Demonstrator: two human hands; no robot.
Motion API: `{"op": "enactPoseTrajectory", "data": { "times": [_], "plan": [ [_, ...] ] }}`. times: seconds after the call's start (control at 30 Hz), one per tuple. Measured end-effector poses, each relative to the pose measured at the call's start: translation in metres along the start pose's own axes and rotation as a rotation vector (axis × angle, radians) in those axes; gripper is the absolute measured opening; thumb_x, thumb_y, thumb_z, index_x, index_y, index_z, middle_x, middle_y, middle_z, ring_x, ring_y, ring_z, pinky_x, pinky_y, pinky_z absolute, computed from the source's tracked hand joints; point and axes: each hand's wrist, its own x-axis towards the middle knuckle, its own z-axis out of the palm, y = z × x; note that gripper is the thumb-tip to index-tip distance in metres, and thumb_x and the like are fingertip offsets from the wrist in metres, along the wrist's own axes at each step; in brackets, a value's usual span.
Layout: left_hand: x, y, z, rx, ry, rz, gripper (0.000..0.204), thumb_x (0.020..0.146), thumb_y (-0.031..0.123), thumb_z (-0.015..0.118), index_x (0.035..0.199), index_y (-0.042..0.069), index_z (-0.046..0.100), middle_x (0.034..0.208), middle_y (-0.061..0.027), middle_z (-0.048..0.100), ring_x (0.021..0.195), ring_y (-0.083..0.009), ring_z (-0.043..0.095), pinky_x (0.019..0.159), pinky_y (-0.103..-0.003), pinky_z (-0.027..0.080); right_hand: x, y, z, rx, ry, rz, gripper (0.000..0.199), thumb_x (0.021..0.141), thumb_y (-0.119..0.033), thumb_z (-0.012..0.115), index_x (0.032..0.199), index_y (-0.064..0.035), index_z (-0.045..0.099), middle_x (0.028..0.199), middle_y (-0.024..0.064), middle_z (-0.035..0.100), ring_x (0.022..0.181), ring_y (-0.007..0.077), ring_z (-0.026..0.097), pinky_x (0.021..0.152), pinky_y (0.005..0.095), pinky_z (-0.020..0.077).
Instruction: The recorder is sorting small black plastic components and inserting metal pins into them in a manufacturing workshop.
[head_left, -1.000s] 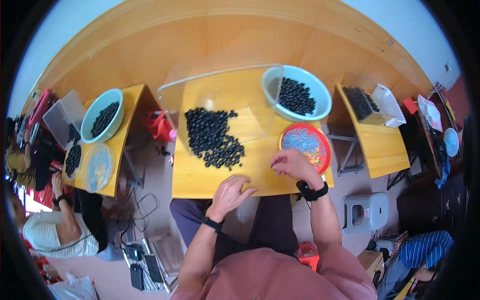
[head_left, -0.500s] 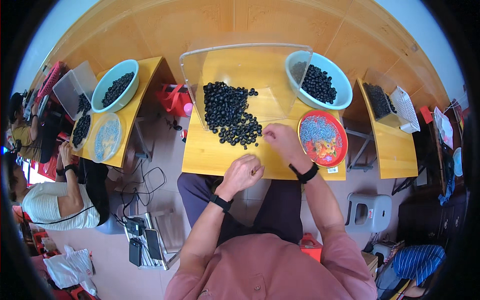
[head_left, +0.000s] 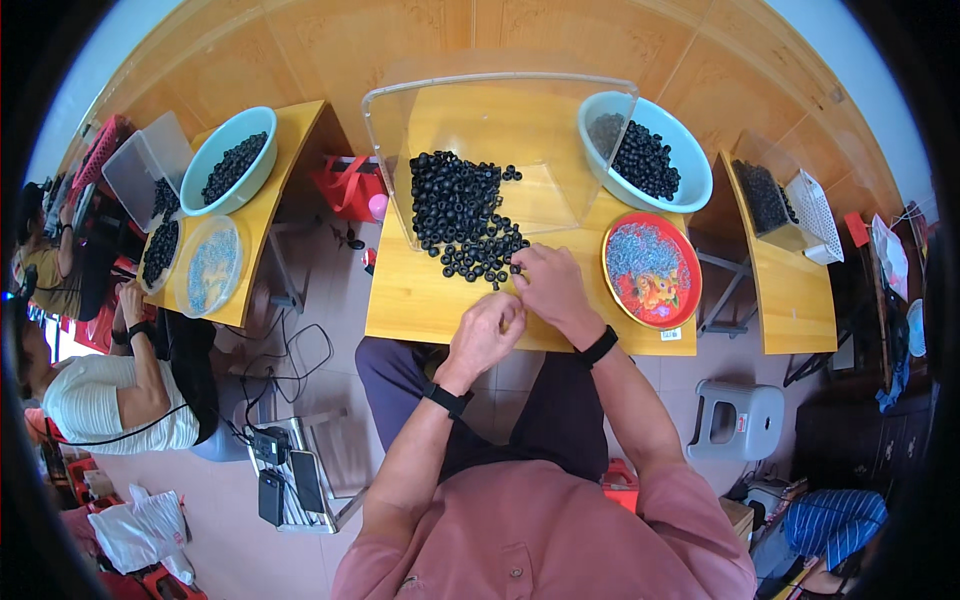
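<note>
Many small black ring-shaped pieces (head_left: 452, 205) spill out of a clear plastic box (head_left: 505, 77) toward me on the yellow table (head_left: 410, 318). My right hand (head_left: 554, 290) is closed, its fingertips down at the near right edge of the loose pieces. Close beside it, my left hand (head_left: 487, 335) is curled shut over the table's front edge. Whatever either hand holds is too small or hidden to name. To the right lies a red round tray (head_left: 688, 290) of small silvery-blue bits. Behind it stands a light-blue basin (head_left: 697, 190) with more black pieces.
On a left table are another blue basin (head_left: 267, 165) and a clear plate (head_left: 238, 270) of silvery bits. A co-worker (head_left: 120, 400) sits there. A right table (head_left: 795, 310) bears a clear box of black pieces. A grey stool (head_left: 738, 420) stands at my right.
My right hand has moved left and slightly down to the edge of the black pieces. My left hand has stayed near the table edge, its fingers turned toward the right hand.
</note>
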Motion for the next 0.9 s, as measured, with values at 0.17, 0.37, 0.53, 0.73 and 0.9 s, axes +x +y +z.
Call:
{"op": "enactPoseTrajectory", "data": {
  "times": [0.17,0.37,0.53,0.73,0.9],
  "plan": [
    [0.003,-0.005,-0.001,-0.255,0.195,-0.214,0.026,0.093,0.003,0.07,0.118,0.002,0.064,0.081,-0.0054,0.063,0.062,-0.0119,0.052,0.059,-0.027,0.047,-0.014,-0.002,-0.019,0.587,-0.138,0.26,0.023,0.085,-0.012,0.075,0.107,-0.0054,0.073,0.085,0.0057,0.072,0.075,0.0138,0.067,0.071,0.0293,0.0515],
    [-0.002,-0.01,0.004,-0.29,0.173,-0.16,0.026,0.089,-0.004,0.072,0.115,0.001,0.069,0.089,-0.0001,0.063,0.075,-0.0064,0.052,0.068,-0.022,0.047,-0.04,-0.001,-0.014,0.878,-0.188,0.429,0.023,0.088,-0.01,0.074,0.108,0.0024,0.072,0.091,0.0037,0.073,0.082,0.0074,0.067,0.074,0.0242,0.0544],
    [-0.006,-0.014,0.002,-0.214,0.173,-0.042,0.028,0.085,-0.007,0.074,0.111,0.002,0.069,0.086,-0.0048,0.064,0.065,-0.0106,0.052,0.06,-0.025,0.046,-0.049,-0.001,0.001,0.983,-0.139,0.471,0.022,0.088,-0.008,0.074,0.106,0.0054,0.071,0.092,0.007,0.074,0.083,0.0084,0.068,0.074,0.0242,0.0547],
    [-0.006,-0.01,0.004,-0.146,0.112,-0.072,0.025,0.084,-0.007,0.075,0.106,0.002,0.069,0.085,-0.0059,0.064,0.066,-0.0125,0.055,0.062,-0.025,0.047,-0.053,-0.004,0.0,1.008,-0.11,0.49,0.021,0.088,-0.006,0.074,0.104,0.0058,0.07,0.093,0.0083,0.074,0.083,0.0087,0.068,0.073,0.0246,0.0548],
    [-0.002,-0.008,0.003,-0.222,0.028,-0.162,0.025,0.084,-0.004,0.076,0.107,0.001,0.069,0.085,-0.0043,0.064,0.069,-0.0109,0.056,0.063,-0.025,0.048,-0.056,-0.002,0.003,0.927,-0.004,0.457,0.017,0.087,-0.005,0.073,0.1,0.0044,0.068,0.09,0.0088,0.074,0.083,0.0087,0.068,0.073,0.0255,0.0549]
  ]
}}
